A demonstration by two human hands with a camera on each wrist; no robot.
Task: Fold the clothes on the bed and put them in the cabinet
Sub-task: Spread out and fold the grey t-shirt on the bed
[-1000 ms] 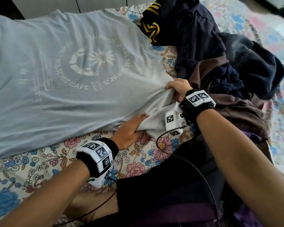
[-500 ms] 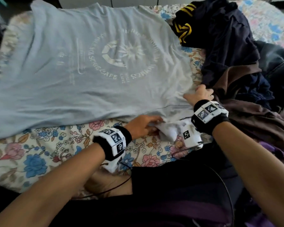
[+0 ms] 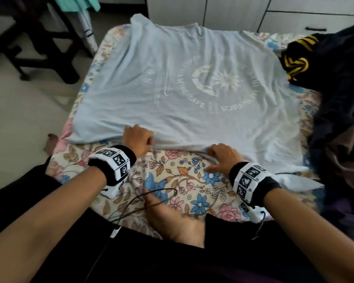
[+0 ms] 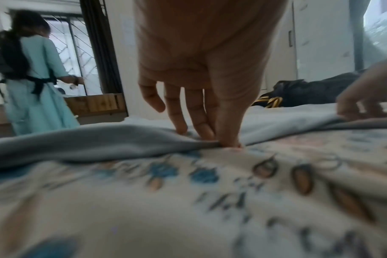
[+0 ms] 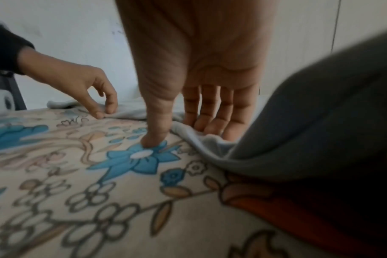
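T-shirt [image 3: 192, 84] lies spread on the bed [image 3: 184, 186]; left hand [image 3: 138, 137] pinches its near edge, right hand [image 3: 223, 156] rests straight-fingered on it.

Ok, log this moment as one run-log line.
stage: flattening | item: light blue T-shirt spread on floral bedsheet | left hand: pinches near edge | right hand: fingers on near edge | unfolded pile: right

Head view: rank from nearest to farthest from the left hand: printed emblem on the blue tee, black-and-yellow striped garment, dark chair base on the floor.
From the left hand, which pinches the light blue T-shirt's near hem:
1. Printed emblem, up and right, mid-shirt.
2. Dark chair base, on the floor, up and left.
3. Black-and-yellow striped garment, far right by the dark clothes pile.
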